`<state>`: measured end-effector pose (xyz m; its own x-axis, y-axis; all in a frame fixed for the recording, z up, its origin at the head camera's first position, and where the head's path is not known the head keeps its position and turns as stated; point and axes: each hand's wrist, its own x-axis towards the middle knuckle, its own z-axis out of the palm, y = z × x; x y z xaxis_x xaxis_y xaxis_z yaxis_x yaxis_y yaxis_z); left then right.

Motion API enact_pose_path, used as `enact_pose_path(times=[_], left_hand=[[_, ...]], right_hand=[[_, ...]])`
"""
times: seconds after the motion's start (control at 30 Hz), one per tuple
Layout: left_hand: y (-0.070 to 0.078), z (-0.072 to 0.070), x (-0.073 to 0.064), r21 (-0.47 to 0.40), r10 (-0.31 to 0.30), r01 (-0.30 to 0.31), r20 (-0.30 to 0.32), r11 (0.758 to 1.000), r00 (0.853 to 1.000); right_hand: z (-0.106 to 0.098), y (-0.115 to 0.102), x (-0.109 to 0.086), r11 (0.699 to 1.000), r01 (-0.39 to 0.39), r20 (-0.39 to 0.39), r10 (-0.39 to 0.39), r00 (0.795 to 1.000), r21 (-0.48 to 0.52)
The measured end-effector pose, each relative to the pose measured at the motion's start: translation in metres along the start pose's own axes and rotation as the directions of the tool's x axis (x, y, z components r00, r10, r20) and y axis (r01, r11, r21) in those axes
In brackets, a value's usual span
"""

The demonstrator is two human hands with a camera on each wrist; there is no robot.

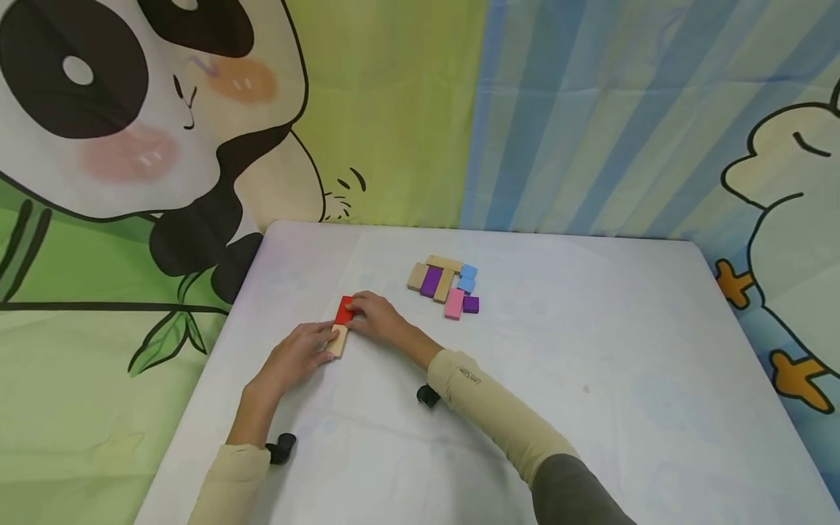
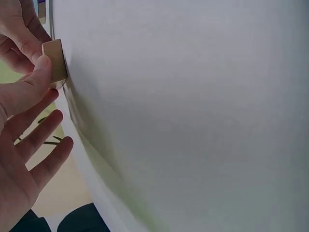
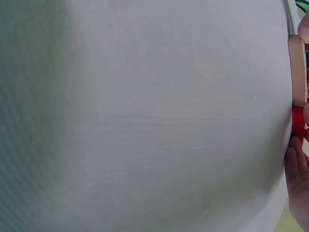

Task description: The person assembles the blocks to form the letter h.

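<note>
A red block (image 1: pixel 343 312) and a plain wooden block (image 1: pixel 337 343) lie end to end on the white table, left of its middle. My left hand (image 1: pixel 298 356) pinches the wooden block between thumb and forefinger; in the left wrist view its other fingers spread away below the block (image 2: pixel 56 62). From the right, my right hand (image 1: pixel 382 319) grips the red block at the far end of the pair. The right wrist view has the red block (image 3: pixel 298 122) right against the end of the wooden one (image 3: pixel 298 72), partly covered by fingers.
Farther back on the table (image 1: pixel 590 313) lies a close group of blocks: several wooden ones (image 1: pixel 444 263), a purple block (image 1: pixel 431 281), a pink block (image 1: pixel 454 304), two blue blocks (image 1: pixel 467 284) and a small purple block (image 1: pixel 471 305). A cartoon-printed curtain (image 1: pixel 394 109) hangs behind.
</note>
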<state>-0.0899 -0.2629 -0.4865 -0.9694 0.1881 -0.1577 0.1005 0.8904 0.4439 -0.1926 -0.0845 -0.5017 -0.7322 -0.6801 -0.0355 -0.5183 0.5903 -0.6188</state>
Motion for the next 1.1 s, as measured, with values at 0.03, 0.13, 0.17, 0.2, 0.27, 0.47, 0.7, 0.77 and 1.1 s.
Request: enact_pose_path(times=[0.03,0.13,0.17,0.2,0.27,0.47,0.7,0.77,1.1], left_hand=[[-0.001,0.001,0.0,-0.014,0.003,-0.003,0.004,1.0,1.0],[-0.003,0.005,0.002,-0.069,0.002,0.0,0.021,0.998,1.0],[-0.003,0.006,0.002,-0.082,0.0,0.002,0.028,0.997,1.0],[-0.003,0.006,0.002,-0.095,-0.008,0.011,0.036,0.995,0.999],[-0.002,0.006,0.002,-0.1,-0.032,0.038,0.058,0.994,0.998],[0.002,-0.001,0.006,-0.042,-0.057,0.06,0.071,0.997,0.996],[-0.001,-0.001,0.012,-0.04,-0.012,0.012,-0.005,0.999,1.0],[-0.003,-0.001,0.016,-0.047,0.005,-0.005,-0.016,0.999,1.0],[-0.007,-0.014,0.036,-0.012,0.048,-0.048,0.088,0.999,0.995]], right_hand=[[0.001,0.002,0.0,0.999,-0.003,-0.011,0.003,1.0,0.033],[0.005,0.009,0.0,0.991,-0.007,-0.052,0.014,0.999,0.133],[0.006,0.011,0.0,0.986,-0.012,-0.064,0.022,0.998,0.166],[0.007,0.013,0.0,0.982,-0.018,-0.076,0.033,0.997,0.19],[0.007,0.015,0.001,0.975,-0.014,-0.094,0.035,0.995,0.223],[0.006,0.015,0.0,0.951,-0.031,-0.095,0.063,0.993,0.309],[0.009,0.018,-0.002,0.907,-0.128,-0.056,0.164,0.985,0.4],[0.009,0.019,-0.002,0.893,-0.145,-0.054,0.185,0.981,0.425],[0.011,0.02,0.001,0.865,-0.18,-0.043,0.226,0.973,0.469]])
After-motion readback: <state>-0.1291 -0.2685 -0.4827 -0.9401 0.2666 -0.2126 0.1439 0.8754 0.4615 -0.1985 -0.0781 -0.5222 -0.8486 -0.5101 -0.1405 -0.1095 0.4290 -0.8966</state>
